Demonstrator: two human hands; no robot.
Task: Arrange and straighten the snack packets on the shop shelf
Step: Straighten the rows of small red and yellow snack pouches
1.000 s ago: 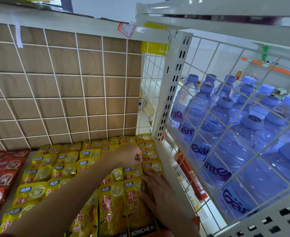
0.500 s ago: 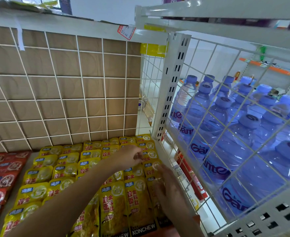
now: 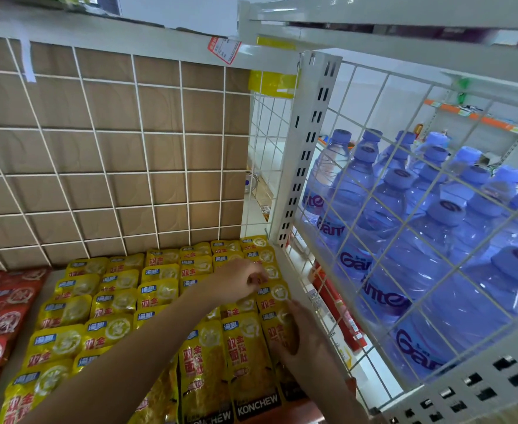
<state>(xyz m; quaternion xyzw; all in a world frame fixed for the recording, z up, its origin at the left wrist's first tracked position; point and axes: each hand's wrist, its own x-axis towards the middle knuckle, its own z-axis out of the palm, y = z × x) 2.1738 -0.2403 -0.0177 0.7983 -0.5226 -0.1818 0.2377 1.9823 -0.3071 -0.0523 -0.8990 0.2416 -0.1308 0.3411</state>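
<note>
Yellow snack packets [image 3: 115, 302] lie in overlapping columns on the shelf floor, the nearest ones marked KONCHEW [image 3: 256, 403]. My left hand [image 3: 239, 283] reaches across to the far right columns, fingers curled, and pinches the top of a yellow packet there. My right hand [image 3: 305, 341] is lower down at the rightmost column, next to the shelf's side edge. Its thumb and fingers curl round the edge of a yellow packet [image 3: 291, 333]. My forearms hide parts of the middle columns.
Red snack packets [image 3: 2, 316] fill the shelf's left end. A white wire grid over brown board [image 3: 113, 148] closes the back. A slotted white upright [image 3: 309, 148] and a wire side panel [image 3: 383, 191] stand to the right, with blue water bottles [image 3: 410, 246] behind. A price tag [image 3: 224, 50] hangs above.
My left hand stayed at the far right columns with its fingers curled. My right hand went from lying flat on the front packets to curling round a packet in the rightmost column.
</note>
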